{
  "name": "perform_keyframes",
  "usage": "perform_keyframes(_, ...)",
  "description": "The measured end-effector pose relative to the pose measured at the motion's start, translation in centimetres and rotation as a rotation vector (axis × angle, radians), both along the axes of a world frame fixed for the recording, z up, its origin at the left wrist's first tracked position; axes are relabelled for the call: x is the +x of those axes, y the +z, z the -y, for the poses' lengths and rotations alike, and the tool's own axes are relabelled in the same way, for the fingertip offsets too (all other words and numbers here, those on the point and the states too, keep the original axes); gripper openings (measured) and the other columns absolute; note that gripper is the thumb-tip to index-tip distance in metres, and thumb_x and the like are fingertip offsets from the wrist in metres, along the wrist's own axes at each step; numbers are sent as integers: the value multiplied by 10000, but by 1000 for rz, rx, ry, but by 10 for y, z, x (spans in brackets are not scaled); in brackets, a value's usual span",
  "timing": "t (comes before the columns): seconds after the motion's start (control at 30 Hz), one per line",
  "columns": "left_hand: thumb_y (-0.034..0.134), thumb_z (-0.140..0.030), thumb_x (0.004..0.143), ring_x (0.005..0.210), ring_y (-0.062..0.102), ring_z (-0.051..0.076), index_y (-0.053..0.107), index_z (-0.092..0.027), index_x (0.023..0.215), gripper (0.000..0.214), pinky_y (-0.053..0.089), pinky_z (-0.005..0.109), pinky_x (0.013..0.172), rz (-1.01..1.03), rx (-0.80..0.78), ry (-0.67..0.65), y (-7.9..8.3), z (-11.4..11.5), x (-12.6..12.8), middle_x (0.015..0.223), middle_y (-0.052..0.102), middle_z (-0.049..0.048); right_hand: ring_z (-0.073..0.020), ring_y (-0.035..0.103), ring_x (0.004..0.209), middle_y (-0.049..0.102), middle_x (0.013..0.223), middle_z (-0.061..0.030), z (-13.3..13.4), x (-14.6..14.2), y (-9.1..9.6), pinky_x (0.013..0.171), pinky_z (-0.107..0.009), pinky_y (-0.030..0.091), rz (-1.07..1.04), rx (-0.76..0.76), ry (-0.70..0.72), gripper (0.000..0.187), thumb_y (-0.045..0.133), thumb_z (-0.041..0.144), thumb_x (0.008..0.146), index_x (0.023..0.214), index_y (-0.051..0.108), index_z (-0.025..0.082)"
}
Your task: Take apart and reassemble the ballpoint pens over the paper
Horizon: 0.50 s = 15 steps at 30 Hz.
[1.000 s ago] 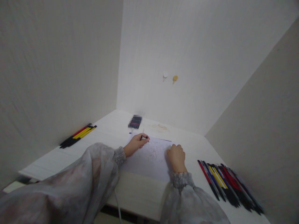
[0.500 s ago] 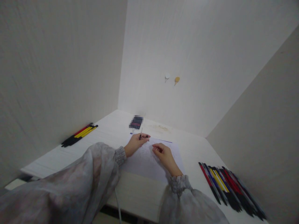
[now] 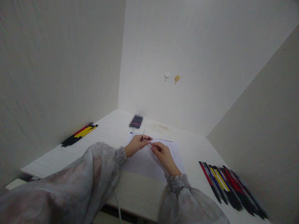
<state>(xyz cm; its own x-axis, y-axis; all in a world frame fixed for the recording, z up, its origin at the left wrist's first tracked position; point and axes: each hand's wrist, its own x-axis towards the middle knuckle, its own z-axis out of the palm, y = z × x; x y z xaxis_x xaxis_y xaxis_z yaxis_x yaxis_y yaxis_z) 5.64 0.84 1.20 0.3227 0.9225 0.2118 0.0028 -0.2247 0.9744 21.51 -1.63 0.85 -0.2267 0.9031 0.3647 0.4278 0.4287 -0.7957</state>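
My left hand [image 3: 137,145] is closed on a slim pen [image 3: 142,137] with a black part and a pale end sticking up past the fingers. Another small dark piece shows at its fingertips. Just right of it, my right hand [image 3: 164,155] is closed in a pinch, its fingertips meeting or nearly meeting those of the left. Whatever it pinches is too small to make out. Both hands are over a sheet of white paper [image 3: 142,166] with faint markings, lying on the white table [image 3: 137,194].
Several black, yellow and red pens [image 3: 80,133] lie by the left wall. A larger row of pens [image 3: 230,186] in mixed colours is along the right side. A blurred dark object [image 3: 136,121] sits at the back. A white cable [image 3: 118,205] hangs over the front edge.
My right hand has moved slightly left and up, and my left hand slightly right, so their fingertips have come together. The pen in my left hand has shifted with it.
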Motion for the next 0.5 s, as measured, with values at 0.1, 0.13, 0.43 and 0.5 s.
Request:
perform_keyframes(0.1, 566, -377, 670, 403, 297, 45, 592, -96, 937, 389, 210, 181, 390, -9, 1, -28, 2, 2, 0, 450, 372, -68, -98, 438, 548, 559, 681, -5, 1, -1, 1, 520, -216, 351, -44, -12, 1, 176, 517, 215, 680, 826, 603, 168)
perform_keyframes(0.13, 567, -378, 669, 409, 297, 45, 588, -99, 957, 402, 206, 183, 392, -5, 2, -41, 3, 3, -1, 465, 380, -64, -96, 437, 546, 557, 678, -4, 1, -1, 1, 518, -215, 352, -61, -19, 0, 174, 521, 215, 677, 824, 603, 168)
perform_keyframes(0.43, 473, -392, 743, 425, 305, 47, 481, -118, 1067, 425, 221, 193, 415, 58, 9, -39, 2, 3, 0, 548, 399, -59, -121, 506, 642, 576, 708, -18, -2, 0, 5, 626, -252, 410, -182, 3, -59, 168, 534, 241, 678, 819, 587, 168)
perform_keyframes(0.5, 426, -387, 772, 441, 323, 54, 453, -127, 1012, 355, 246, 192, 424, 87, 49, 24, 1, 1, 1, 575, 399, -57, -136, 531, 717, 584, 761, -33, -3, 0, 5, 687, -269, 414, -222, 16, -73, 173, 526, 248, 686, 832, 572, 167)
